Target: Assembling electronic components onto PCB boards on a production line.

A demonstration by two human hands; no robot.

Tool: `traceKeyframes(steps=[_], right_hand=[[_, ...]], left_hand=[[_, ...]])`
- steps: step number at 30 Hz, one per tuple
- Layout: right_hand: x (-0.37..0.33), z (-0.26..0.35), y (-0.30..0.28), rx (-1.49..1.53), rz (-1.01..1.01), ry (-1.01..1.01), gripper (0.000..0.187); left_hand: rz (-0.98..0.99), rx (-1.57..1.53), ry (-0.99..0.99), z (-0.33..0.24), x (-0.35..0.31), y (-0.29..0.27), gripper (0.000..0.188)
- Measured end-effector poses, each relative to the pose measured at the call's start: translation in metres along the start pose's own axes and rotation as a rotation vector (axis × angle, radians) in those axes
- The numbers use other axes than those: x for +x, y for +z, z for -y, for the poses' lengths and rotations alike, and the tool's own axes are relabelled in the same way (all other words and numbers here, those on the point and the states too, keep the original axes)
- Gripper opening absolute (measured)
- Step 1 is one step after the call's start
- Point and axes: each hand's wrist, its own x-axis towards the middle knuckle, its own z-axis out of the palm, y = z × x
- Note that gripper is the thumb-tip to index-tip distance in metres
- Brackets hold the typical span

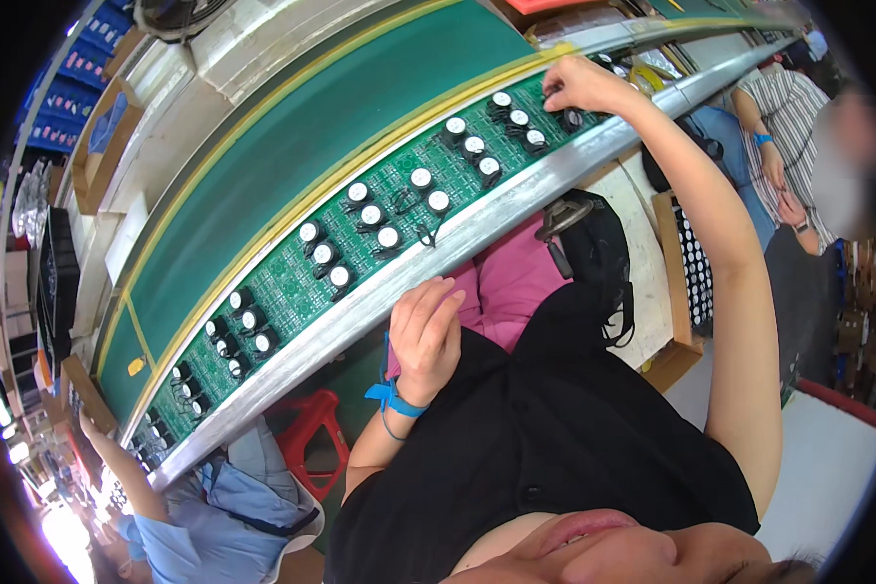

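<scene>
A long row of green circuit boards (282,275) lies along the metal rail, carrying several round parts with white tops and black wires. My right hand (584,86) reaches to the far right of the row, its thumb and fingertips pinched together over dark wired parts (571,119). What lies between those fingertips is hidden. Loosely bent, the fingers of my left hand (424,334) stay apart above my lap, just on the near side of the rail, and hold nothing visible. A blue strap (395,399) circles the left wrist. Nearest this hand on the boards is a loose black wire (427,235).
The silver metal rail (360,297) edges the green conveyor belt (292,146). A person in striped clothing (788,136) sits at right, another in blue (204,526) at lower left. A red stool (313,443) stands left, and a carton of round parts (691,277) at right.
</scene>
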Motion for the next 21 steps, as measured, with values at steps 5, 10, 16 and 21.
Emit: traceKeyframes(steps=[5,10,16,21], right_hand=[[-0.024,-0.001,-0.025,0.257,0.011,0.046,0.052],[-0.117,-0.068,-0.045,0.432,-0.306,-0.097,0.030],[-0.257,-0.191,0.025,0.538,-0.241,0.435,0.013],[-0.297,-0.258,0.135,0.351,-0.352,0.779,0.017]], left_hand=[[0.029,0.137,-0.014,0.002,0.000,-0.010,0.033],[0.039,0.202,0.002,0.008,-0.001,-0.013,0.031],[0.073,0.141,0.026,-0.008,0.011,0.008,0.030],[0.119,0.055,0.082,-0.020,0.023,0.027,0.032]])
